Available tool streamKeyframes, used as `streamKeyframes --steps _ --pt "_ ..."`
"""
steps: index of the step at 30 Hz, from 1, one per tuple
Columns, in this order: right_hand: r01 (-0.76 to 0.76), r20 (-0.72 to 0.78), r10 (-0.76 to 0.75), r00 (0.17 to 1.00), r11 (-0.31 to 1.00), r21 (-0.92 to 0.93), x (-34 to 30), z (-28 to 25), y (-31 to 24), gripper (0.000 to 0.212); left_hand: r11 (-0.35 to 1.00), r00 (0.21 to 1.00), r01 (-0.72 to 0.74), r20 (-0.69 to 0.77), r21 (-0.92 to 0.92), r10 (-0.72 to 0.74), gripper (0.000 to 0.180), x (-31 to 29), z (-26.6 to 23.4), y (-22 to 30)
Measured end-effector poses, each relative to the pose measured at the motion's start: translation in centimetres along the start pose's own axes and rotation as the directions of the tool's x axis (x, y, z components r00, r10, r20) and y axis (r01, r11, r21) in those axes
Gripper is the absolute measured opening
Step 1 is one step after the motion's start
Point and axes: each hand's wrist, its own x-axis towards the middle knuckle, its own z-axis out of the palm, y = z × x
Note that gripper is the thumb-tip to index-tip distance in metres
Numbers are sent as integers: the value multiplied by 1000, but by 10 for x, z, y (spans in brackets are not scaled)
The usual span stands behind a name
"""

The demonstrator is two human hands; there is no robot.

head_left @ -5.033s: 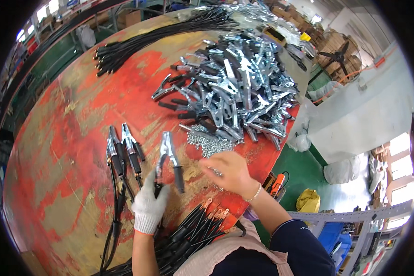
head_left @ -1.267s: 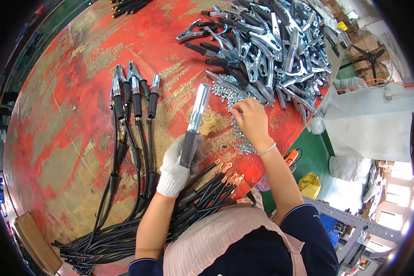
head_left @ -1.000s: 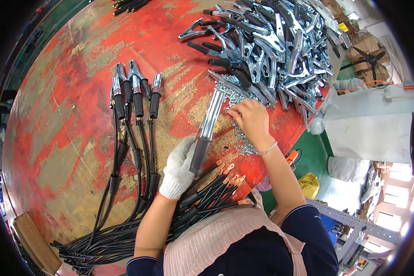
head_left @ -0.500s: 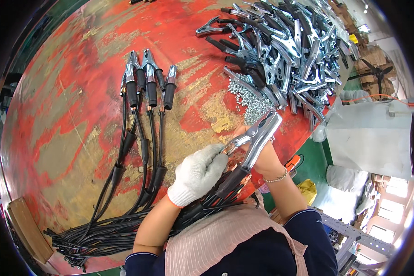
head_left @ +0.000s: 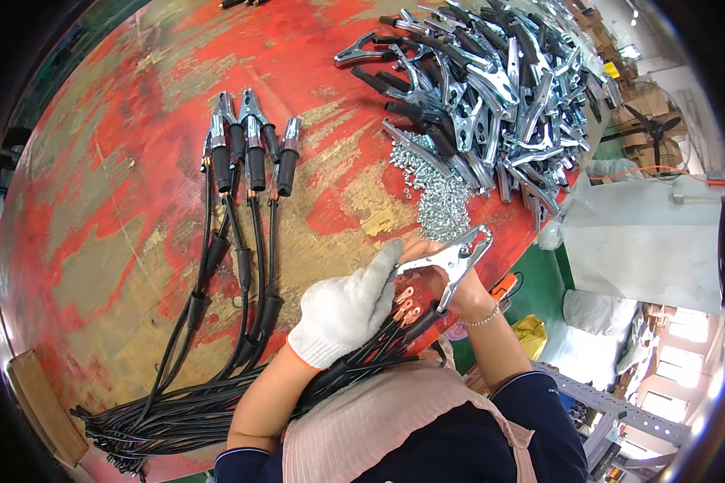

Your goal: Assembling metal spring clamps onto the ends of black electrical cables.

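The clamp point(head_left: 457, 259) has turned; my left hand point(head_left: 345, 310) pinches it, my right hand point(head_left: 437, 278) I can't tell; seemingly mid-fitting, next wants steadiness

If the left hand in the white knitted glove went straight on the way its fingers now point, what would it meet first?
The left hand would probably meet the bare right hand first, close ahead and partly behind the silver metal spring clamp. Depth is unclear; they may already touch.
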Motion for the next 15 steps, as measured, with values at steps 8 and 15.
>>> streamKeyframes --steps 8,15 --pt "66 88 -542 836 -60 -996 64 -61 -4 14 135 825 370 257 -919 -504 38 4 5 -12" --pt "71 105 -521 847 -86 -994 73 -59 -2 11 134 837 377 275 -917 -473 41 4 9 -19"
